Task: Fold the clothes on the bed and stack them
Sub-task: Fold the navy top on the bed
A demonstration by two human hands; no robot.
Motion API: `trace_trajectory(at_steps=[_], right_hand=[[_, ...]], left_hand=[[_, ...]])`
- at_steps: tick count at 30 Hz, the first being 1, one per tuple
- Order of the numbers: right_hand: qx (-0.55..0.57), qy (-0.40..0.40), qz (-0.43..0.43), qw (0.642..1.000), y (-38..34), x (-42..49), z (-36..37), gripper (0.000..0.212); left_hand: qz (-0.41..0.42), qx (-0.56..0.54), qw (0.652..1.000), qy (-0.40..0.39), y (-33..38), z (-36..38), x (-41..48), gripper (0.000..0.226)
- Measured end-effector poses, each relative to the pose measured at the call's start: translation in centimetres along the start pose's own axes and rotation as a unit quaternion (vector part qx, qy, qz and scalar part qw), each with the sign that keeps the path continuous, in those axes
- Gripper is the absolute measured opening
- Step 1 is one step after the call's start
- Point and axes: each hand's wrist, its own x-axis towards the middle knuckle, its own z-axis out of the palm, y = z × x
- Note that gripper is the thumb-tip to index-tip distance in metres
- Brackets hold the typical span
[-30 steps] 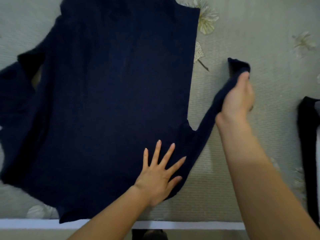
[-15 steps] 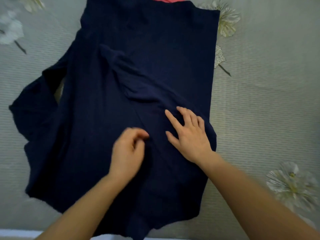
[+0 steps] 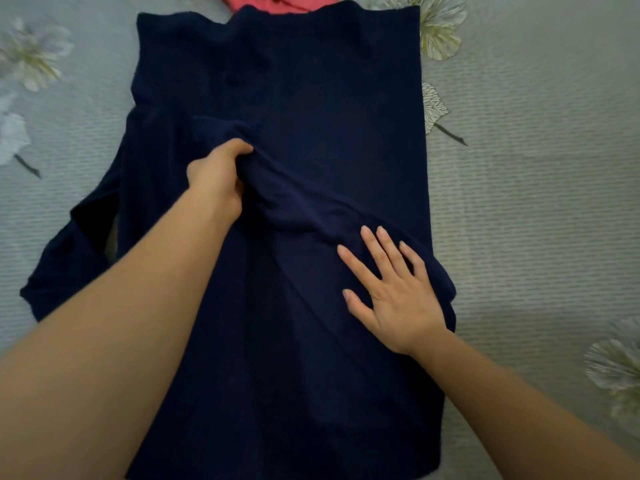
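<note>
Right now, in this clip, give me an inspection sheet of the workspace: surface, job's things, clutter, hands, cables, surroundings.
Surface: grey-green ribbed bed cover with printed white flowers.
Job's things: dark navy long-sleeved knit top spread flat; folded sleeve slants across its body; other sleeve lies out to the left. Coral-pink cloth garment shows past the top's far edge.
Clutter: nothing seen.
Hands: left hand grips the folded sleeve's bunched end; right hand presses flat on it, fingers straight.
Cables: nothing seen.
Surroundings: nothing seen beyond the bed.
</note>
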Motion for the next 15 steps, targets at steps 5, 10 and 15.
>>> trace_trajectory(at_steps=[5,10,15], right_hand=[[0.012,0.009,0.001,1.000,0.0,-0.1,-0.2,0.060],[0.011,0.014,-0.003,1.000,-0.2,0.0,-0.2,0.061],[0.005,0.006,0.002,1.000,-0.3,0.0,-0.2,0.061]], left_hand=[[0.144,0.155,0.976,-0.060,1.1,0.5,0.3,0.029],[0.107,0.250,0.957,-0.102,3.3,-0.4,1.5,0.054],[0.159,0.343,0.925,-0.032,3.7,-3.5,3.0,0.091]])
